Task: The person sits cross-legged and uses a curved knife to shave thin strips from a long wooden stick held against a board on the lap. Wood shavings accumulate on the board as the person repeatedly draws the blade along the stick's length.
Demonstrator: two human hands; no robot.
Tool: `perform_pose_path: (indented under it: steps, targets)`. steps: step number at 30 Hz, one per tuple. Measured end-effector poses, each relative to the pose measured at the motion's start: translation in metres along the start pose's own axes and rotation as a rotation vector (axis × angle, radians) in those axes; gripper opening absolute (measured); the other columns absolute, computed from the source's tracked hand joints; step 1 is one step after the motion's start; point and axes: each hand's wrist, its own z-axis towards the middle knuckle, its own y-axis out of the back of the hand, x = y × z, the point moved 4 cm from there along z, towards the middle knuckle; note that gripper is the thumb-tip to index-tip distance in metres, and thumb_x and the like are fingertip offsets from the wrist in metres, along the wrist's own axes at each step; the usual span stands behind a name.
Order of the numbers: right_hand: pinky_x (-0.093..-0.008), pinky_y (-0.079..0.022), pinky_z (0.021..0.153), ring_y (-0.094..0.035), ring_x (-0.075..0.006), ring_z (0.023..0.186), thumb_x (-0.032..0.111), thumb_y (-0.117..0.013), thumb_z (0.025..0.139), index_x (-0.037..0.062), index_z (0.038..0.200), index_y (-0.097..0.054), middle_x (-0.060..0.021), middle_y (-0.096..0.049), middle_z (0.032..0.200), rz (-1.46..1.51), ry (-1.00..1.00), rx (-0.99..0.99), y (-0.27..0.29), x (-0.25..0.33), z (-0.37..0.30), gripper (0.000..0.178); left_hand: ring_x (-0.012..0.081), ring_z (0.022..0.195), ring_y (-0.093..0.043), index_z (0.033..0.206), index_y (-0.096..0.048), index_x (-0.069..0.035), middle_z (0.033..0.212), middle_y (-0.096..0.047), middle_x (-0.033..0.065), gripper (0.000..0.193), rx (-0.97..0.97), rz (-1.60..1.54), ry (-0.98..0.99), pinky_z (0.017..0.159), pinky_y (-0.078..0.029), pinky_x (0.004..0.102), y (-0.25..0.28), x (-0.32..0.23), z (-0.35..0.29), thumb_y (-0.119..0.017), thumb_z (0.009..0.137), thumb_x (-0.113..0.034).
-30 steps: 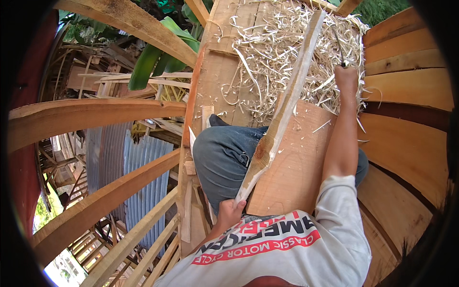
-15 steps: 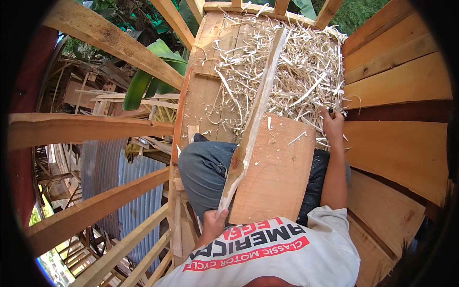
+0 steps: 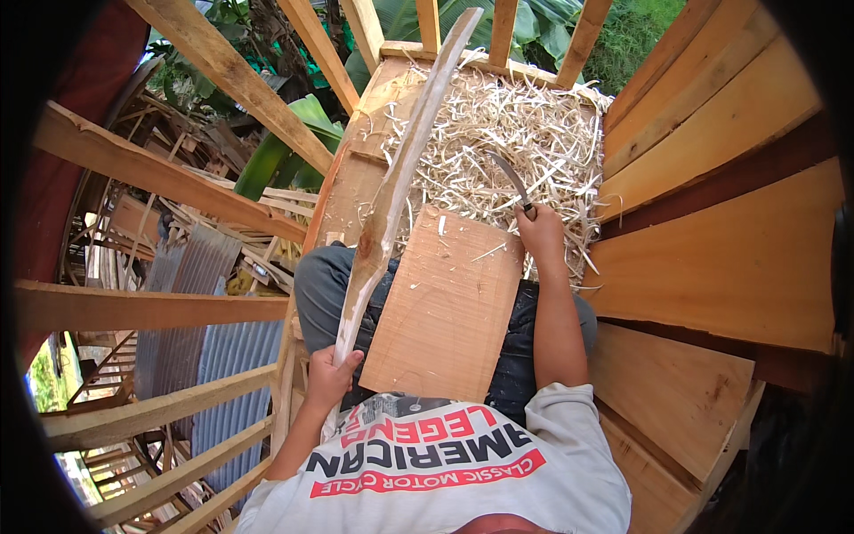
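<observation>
Board [image 3: 445, 311] on lap: top bare, open to reach. Long carved stick [image 3: 396, 191] crosses its left edge. Shavings heap [image 3: 525, 142] fills the platform ahead; plank wall [image 3: 712, 160] closes the right.

A light grey short-sleeved T-shirt is worn, its front printed with large block lettering in dark blue and red, and a red banner shape carrying small white letters beneath. The sleeves end above the elbows; both forearms are left bare. Dark blue-grey trousers are seen over the lap and knees. No gloves, rings or watch are seen on the left hand [image 3: 329, 374] or the right hand [image 3: 541, 233].
</observation>
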Motion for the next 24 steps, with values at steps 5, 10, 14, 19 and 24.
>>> perform_pose_path:
  steps: [5,10,14,19,24]
  targets:
    - [-0.0411,-0.046,0.057,-0.058,-0.0336,0.054,0.032,-0.068,0.081,-0.0033,0.068,-0.061,-0.0178,-0.058,0.057,-0.024,0.064,-0.05,0.006,-0.016,-0.001,0.038,0.0057,0.043,-0.049,0.081,-0.06,-0.001,0.054,-0.052,-0.0008,0.027,0.09,0.021,-0.069,0.039,-0.038,0.0219,-0.024,-0.07,0.01,-0.07,0.087,-0.026]
    - [-0.0415,-0.048,0.059,-0.061,-0.0353,0.059,0.035,-0.068,0.08,-0.0033,0.072,-0.063,-0.02,-0.061,0.062,0.077,0.031,-0.016,0.011,-0.008,-0.01,0.039,0.0082,0.043,-0.051,0.088,-0.057,-0.003,0.057,-0.053,0.0016,0.016,0.255,-0.088,-0.045,0.038,-0.041,0.0228,-0.04,-0.1,0.002,-0.063,0.09,-0.018]
    - [-0.0439,-0.049,0.063,-0.063,-0.0377,0.065,0.038,-0.067,0.08,-0.0011,0.073,-0.064,-0.0206,-0.062,0.065,0.061,0.026,-0.037,0.013,-0.009,-0.011,0.04,0.0069,0.043,-0.049,0.107,-0.056,-0.002,0.059,-0.051,0.0002,0.021,0.332,-0.098,-0.03,0.04,-0.041,0.0217,-0.045,-0.105,0.005,-0.06,0.092,-0.016]
    - [-0.0414,-0.046,0.058,-0.06,-0.0332,0.058,0.036,-0.067,0.082,-0.0019,0.072,-0.063,-0.0168,-0.061,0.061,0.142,0.005,-0.035,0.015,-0.008,-0.01,0.04,0.0058,0.045,-0.045,0.109,-0.055,-0.004,0.061,-0.048,-0.001,0.026,0.345,-0.125,-0.082,0.041,-0.038,0.0212,-0.047,-0.123,0.012,-0.061,0.091,-0.023]
    - [-0.039,-0.045,0.056,-0.059,-0.0286,0.056,0.035,-0.068,0.083,-0.0014,0.071,-0.061,-0.0139,-0.061,0.06,0.256,-0.014,-0.077,0.015,-0.01,-0.009,0.039,0.0053,0.048,-0.043,0.108,-0.054,-0.005,0.061,-0.047,-0.0021,0.022,0.353,-0.103,-0.103,0.043,-0.036,0.0216,-0.044,-0.12,0.019,-0.059,0.092,-0.021]
